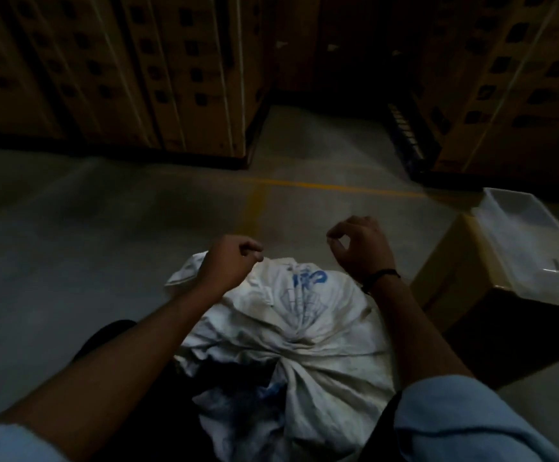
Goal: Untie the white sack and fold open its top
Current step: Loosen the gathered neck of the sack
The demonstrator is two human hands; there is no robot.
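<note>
A white sack [308, 331] with blue print lies on the concrete floor in front of me. Its cloth is gathered into a twisted knot near its middle, and the top end spreads loosely towards me. My left hand [233, 261] hovers over the sack's far left corner with fingers curled closed. My right hand [359, 245] is raised above the sack's far right side, thumb and forefinger pinched together. The dim light shows nothing in either hand. A dark band circles my right wrist.
A cardboard box [454, 278] stands at the right with a translucent plastic tray [538, 248] on top. Tall stacks of cartons [111, 68] rise at the back left and back right. Yellow lines [304, 185] cross the floor beyond the sack.
</note>
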